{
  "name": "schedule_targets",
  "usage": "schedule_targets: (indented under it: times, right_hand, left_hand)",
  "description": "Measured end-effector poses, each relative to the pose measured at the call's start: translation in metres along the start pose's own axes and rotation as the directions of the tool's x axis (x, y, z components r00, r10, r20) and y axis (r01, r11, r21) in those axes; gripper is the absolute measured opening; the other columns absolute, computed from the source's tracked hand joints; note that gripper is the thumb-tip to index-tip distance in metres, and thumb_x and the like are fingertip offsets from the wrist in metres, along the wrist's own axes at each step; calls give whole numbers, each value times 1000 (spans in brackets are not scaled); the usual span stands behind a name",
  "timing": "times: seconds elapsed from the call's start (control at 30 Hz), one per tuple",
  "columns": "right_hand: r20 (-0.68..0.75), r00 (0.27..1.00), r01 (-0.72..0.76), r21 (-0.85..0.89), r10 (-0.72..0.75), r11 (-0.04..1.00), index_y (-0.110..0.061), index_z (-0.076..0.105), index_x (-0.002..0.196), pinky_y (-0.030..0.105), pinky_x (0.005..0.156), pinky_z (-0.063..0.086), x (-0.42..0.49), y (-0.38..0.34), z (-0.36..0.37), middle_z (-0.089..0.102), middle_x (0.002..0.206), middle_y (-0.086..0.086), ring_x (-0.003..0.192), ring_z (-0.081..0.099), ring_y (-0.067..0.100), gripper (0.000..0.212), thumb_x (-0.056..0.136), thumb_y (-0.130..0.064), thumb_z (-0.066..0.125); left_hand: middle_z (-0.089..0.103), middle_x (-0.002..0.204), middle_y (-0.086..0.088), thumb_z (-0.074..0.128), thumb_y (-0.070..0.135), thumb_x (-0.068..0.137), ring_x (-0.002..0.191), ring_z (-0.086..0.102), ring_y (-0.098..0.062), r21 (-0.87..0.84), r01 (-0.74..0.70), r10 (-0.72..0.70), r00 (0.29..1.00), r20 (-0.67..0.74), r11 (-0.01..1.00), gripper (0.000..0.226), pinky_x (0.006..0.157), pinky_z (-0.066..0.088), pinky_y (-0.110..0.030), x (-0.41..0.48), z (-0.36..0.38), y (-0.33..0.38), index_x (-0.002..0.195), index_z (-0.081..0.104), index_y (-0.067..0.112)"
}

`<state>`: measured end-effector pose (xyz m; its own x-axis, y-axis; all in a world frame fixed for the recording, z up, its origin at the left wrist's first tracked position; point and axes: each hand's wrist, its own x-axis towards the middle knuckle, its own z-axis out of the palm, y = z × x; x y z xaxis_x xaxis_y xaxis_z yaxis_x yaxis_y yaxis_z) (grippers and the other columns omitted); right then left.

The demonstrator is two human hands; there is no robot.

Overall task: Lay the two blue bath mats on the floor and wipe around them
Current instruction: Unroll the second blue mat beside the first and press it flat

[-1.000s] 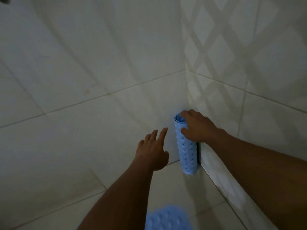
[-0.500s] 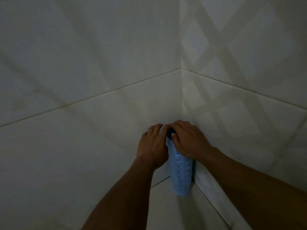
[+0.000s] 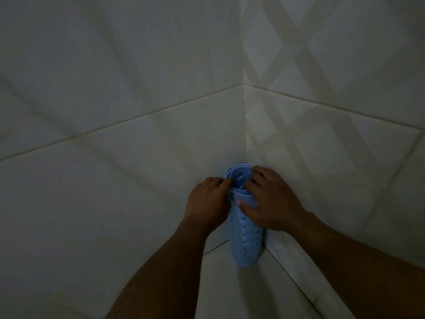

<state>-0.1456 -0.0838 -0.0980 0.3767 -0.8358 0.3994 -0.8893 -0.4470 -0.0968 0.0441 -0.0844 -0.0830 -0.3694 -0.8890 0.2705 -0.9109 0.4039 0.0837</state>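
Blue rolled mat [image 3: 247, 240], formerly covered on top, now shows its coils, left hand [image 3: 208, 201] and right hand [image 3: 271, 201] gripping.

Rolled blue bath mat [image 3: 247, 238] stands upright in the tiled corner.

**Pale blue rolled mat against off-white tiled walls in dim light**

A rolled bath mat [image 3: 247, 240] is light blue, dotted with a line of small dark holes down its side; round raised circles in the same blue show inside its open top. The wall tiles [image 3: 115, 88] are off-white with faint beige grout lines. On the right-hand wall [image 3: 333, 111], a criss-cross pattern of lighter diamonds and grey bands falls across the tiles. The floor tiles [image 3: 264, 295] are the same off-white, shaded grey.
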Motion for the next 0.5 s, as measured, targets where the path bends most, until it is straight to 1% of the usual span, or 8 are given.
schedule_targets:
  times: [0.03, 0.1, 0.2, 0.27, 0.33, 0.4, 0.43, 0.5]
  right_hand:
    - [26, 1000, 16, -25, -15, 1000, -8, 74, 99, 49, 105, 47, -1, -2, -3, 72, 110, 12, 125, 57, 30, 48, 90, -50, 51]
    - [69, 996, 54, -80, -48, 995, -7, 75, 94, 50, 101, 50, -1, -7, -7, 74, 105, 13, 122, 60, 32, 43, 93, -43, 52]
    - [125, 986, 126, -122, -111, 984, -7, 77, 91, 51, 96, 52, -11, -18, -20, 75, 102, 13, 117, 62, 32, 32, 92, -37, 66]
    - [67, 987, 151, -108, -145, 983, -5, 77, 89, 51, 92, 54, -23, -26, -30, 74, 100, 14, 112, 64, 33, 30, 92, -34, 67]
    - [-9, 982, 186, -69, -188, 980, -4, 75, 85, 48, 83, 57, -34, -40, -45, 72, 92, 14, 98, 67, 34, 32, 92, -31, 60]
    - [-115, 967, 228, -11, -228, 974, -4, 73, 81, 41, 70, 59, -47, -55, -61, 68, 82, 12, 81, 67, 32, 29, 90, -28, 59]
    - [-160, 956, 252, 21, -245, 968, -5, 72, 79, 37, 63, 57, -55, -64, -70, 67, 78, 11, 74, 66, 31, 27, 89, -27, 59]
    - [-212, 933, 307, 51, -290, 950, -7, 72, 78, 31, 54, 53, -70, -82, -87, 65, 74, 8, 70, 66, 28, 32, 92, -29, 52]
  left_hand:
    - [61, 137, -7, 57, 26, 97, 126, 54, -26, 5, 7, -7, 1000, -10, 1000, 51, 99, 45, -38, -4, -3, 1, 146, 48, 18]
    - [63, 131, -6, 55, 27, 97, 120, 56, -25, 41, 23, -22, 1000, -18, 999, 46, 93, 46, -37, -14, -12, 3, 142, 50, 20]
    - [64, 128, -4, 53, 32, 100, 117, 58, -23, 103, 54, -55, 999, -2, 993, 40, 92, 47, -36, -35, -33, 10, 139, 50, 23]
    - [65, 126, -5, 52, 32, 101, 115, 59, -24, 132, 71, -71, 997, -1, 989, 40, 91, 47, -36, -52, -48, 17, 140, 50, 24]
    - [66, 121, -6, 53, 31, 99, 112, 60, -26, 131, 100, -100, 995, -8, 986, 41, 87, 47, -36, -73, -65, 27, 139, 50, 24]
    - [67, 118, -6, 54, 31, 97, 111, 60, -28, 115, 138, -137, 990, -23, 984, 41, 85, 47, -37, -98, -81, 38, 138, 50, 24]
    - [67, 118, -6, 55, 31, 96, 111, 60, -28, 104, 162, -160, 987, -25, 981, 41, 84, 48, -38, -112, -90, 44, 137, 50, 24]
    - [67, 117, -6, 56, 33, 96, 110, 60, -29, 93, 210, -207, 978, -35, 973, 41, 82, 48, -39, -142, -107, 53, 135, 50, 24]
